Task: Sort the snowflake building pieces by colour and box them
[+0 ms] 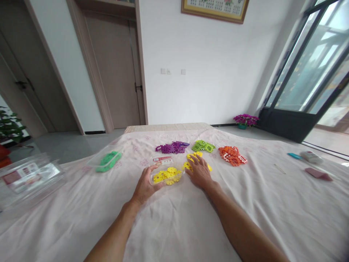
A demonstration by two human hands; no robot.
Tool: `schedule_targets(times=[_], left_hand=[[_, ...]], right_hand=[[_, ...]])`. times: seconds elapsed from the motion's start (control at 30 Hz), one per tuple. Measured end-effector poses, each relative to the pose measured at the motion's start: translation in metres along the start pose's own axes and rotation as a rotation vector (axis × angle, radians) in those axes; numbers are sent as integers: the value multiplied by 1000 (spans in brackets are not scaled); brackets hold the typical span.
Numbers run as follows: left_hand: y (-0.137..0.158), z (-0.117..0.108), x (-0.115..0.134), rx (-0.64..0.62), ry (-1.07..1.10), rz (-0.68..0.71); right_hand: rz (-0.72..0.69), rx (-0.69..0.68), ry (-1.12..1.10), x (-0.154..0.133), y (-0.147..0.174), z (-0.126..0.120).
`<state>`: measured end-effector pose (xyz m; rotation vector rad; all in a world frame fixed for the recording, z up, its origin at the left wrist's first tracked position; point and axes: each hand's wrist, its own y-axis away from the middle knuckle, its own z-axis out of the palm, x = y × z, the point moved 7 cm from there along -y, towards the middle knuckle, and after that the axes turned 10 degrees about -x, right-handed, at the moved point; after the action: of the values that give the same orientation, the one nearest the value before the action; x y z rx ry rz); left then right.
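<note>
My left hand (146,185) grips the near left side of a clear plastic box (179,178), thumb in front and fingers along its left rim. Yellow flower-shaped plastic pieces (170,173) lie inside the box. A clear flap with a red-and-white label (163,160) rises behind it. Just right of the box, my right hand (200,173) rests over a loose pile of yellow pieces (198,154), fingers spread and touching the pile. Whether a piece sits under its fingertips is hidden.
Purple (172,147), lime green (203,146) and orange pieces (232,155) lie in piles behind and to the right. At left are a clear box with green pieces (109,162) and stacked clear containers (29,178). A pink item (318,174) lies far right on the cloth (169,225).
</note>
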<state>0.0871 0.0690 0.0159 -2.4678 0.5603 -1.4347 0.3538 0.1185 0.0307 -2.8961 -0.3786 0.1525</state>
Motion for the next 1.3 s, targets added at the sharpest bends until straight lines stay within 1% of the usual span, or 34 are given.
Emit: schedule_targets(times=[0.1,0.2,0.3,0.37,0.47,0.6,0.67,0.83,0.93,1.1,1.17,1.3], left_hand=[[0,-1,0,8,-2,6],[1,-1,2,12,-6,7],[1,-1,3,4,-8,8],[1,-1,3,6,-8,11],[1,-2,3,13,0,12],[0,-1,5,8,3,9],[0,-1,6,4,-1,5],[0,-2,6,8,4,-10],[1,-2,7,14,3,-7],[1,-2,7,12,8,-3],[0,-1,5,7,4,2],[0,-1,3,10,13,4]], right_hand=[[-43,-36,31,-4,1,3],[-84,-58,9,-7,3,0],[-144,-61,-27,-14,5,-6],[-160,-41,-35,-16,5,-9],[-112,2,-16,-12,4,-9],[-63,-39,20,-7,1,0],[-71,-52,18,-7,2,1],[-135,-32,-27,-17,6,-10],[-135,-24,-63,-18,6,-14],[-58,25,-75,-5,4,-11],[-28,18,-63,1,2,-6],[-41,-16,-53,5,2,0]])
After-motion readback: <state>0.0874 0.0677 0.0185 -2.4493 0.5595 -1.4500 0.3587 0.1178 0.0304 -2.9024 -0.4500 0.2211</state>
